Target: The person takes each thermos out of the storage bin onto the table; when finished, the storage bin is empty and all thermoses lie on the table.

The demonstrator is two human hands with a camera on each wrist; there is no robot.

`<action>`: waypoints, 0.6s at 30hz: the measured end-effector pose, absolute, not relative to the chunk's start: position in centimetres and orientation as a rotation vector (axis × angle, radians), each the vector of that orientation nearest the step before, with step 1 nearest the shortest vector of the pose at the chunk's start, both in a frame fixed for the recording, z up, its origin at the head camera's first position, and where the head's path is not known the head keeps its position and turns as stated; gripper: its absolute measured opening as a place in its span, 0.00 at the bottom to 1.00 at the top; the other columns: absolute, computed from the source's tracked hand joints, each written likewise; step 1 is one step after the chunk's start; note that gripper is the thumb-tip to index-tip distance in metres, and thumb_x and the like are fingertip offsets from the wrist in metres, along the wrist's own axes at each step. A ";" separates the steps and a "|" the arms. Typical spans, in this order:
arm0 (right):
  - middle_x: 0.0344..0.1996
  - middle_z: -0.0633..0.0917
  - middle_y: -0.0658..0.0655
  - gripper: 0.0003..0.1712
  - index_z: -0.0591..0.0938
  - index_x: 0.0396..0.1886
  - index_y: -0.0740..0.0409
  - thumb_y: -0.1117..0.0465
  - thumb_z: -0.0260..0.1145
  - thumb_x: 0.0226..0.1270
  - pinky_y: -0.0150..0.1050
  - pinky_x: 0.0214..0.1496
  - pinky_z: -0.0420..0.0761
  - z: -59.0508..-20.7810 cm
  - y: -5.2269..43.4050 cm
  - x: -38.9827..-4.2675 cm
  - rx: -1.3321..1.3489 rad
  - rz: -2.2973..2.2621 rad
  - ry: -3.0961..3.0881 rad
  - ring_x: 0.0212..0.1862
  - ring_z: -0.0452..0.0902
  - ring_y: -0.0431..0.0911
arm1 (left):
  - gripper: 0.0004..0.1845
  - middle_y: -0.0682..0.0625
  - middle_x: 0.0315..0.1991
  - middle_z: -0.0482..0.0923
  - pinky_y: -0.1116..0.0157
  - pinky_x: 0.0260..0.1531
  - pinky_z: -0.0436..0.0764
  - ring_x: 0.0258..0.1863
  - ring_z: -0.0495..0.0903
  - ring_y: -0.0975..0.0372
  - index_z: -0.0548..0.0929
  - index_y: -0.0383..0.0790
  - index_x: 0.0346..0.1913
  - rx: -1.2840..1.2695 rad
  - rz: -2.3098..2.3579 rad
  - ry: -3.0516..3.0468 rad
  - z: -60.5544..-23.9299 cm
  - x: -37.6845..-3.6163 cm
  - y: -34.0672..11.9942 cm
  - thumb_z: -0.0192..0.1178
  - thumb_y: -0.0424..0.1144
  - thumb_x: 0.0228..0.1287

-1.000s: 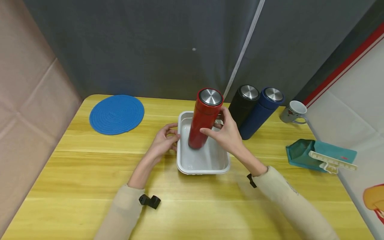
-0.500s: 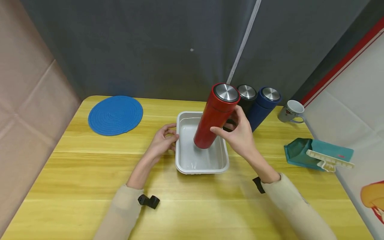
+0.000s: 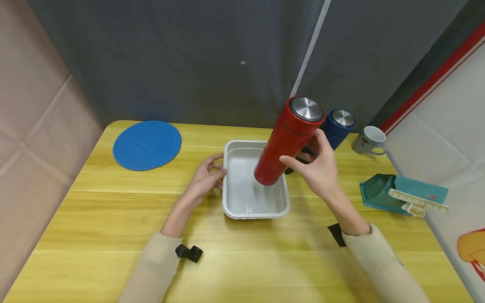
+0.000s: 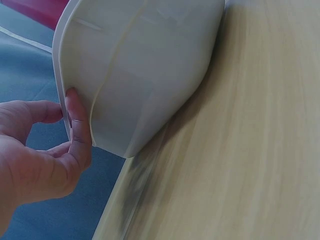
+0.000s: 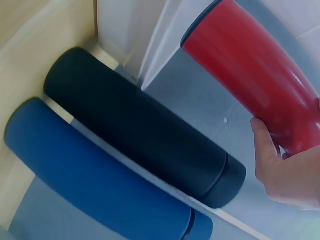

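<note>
A red thermos flask (image 3: 282, 145) with a steel-topped lid tilts in the air over the right part of a light grey plastic tub (image 3: 246, 198). My right hand (image 3: 320, 170) grips it round its upper body, and in the right wrist view its base (image 5: 205, 22) hangs clear of the table. At the tub's left side my left hand (image 3: 204, 176) pinches the rim, thumb and fingers on either side of it in the left wrist view (image 4: 60, 117). Behind the right hand stand a black flask (image 5: 140, 130), mostly hidden in the head view, and a blue flask (image 3: 337, 126).
A patterned mug (image 3: 369, 141) stands at the back right. Before it lies a teal bag (image 3: 401, 193) with a white clip (image 3: 417, 202). A round blue placemat (image 3: 147, 145) lies at the back left, and a dark grey curtain (image 3: 170, 63) hangs behind the table.
My right hand has raised the red flask and carried it rightward, tilting it further, so it covers the black flask. The left hand stays at the tub's rim.
</note>
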State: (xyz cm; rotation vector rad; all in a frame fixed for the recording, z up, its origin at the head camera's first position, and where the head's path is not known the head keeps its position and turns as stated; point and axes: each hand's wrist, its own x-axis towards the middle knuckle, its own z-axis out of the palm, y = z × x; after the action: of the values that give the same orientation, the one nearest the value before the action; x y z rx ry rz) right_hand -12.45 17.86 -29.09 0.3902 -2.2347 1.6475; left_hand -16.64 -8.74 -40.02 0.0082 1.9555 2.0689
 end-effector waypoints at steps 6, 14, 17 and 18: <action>0.53 0.77 0.52 0.38 0.69 0.64 0.60 0.74 0.73 0.52 0.30 0.48 0.81 -28.3 19.0 -12.0 0.347 1.624 -2.219 0.52 0.75 0.47 | 0.31 0.41 0.48 0.70 0.62 0.27 0.84 0.28 0.78 0.60 0.63 0.41 0.71 0.011 2.075 1.946 -40.0 -16.7 -8.7 0.56 0.28 0.66; 0.55 0.76 0.52 0.39 0.68 0.66 0.57 0.71 0.73 0.54 0.28 0.47 0.80 -28.2 20.1 -11.2 0.307 1.543 -2.314 0.52 0.74 0.46 | 0.31 0.41 0.47 0.69 0.63 0.25 0.83 0.27 0.77 0.59 0.63 0.40 0.71 0.014 2.082 1.934 -40.1 -16.7 -8.7 0.56 0.28 0.66; 0.56 0.75 0.53 0.40 0.68 0.67 0.55 0.70 0.73 0.54 0.26 0.47 0.80 -27.9 20.9 -10.9 0.270 1.507 -2.318 0.52 0.73 0.46 | 0.31 0.41 0.47 0.69 0.64 0.25 0.83 0.28 0.77 0.60 0.63 0.41 0.71 0.016 2.080 1.934 -40.1 -16.7 -8.7 0.56 0.28 0.66; 0.56 0.75 0.53 0.40 0.68 0.67 0.55 0.70 0.73 0.54 0.26 0.47 0.80 -27.8 21.2 -10.9 0.261 1.505 -2.312 0.52 0.73 0.46 | 0.31 0.41 0.47 0.69 0.65 0.25 0.83 0.27 0.77 0.60 0.62 0.40 0.71 0.016 2.082 1.932 -40.1 -16.7 -8.7 0.56 0.28 0.66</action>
State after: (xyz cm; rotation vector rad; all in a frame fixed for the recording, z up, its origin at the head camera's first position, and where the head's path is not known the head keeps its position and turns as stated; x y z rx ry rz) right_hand -10.92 21.20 -27.83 0.2606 -2.3123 1.5052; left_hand -16.73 -8.72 -40.10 0.0158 1.9323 2.0817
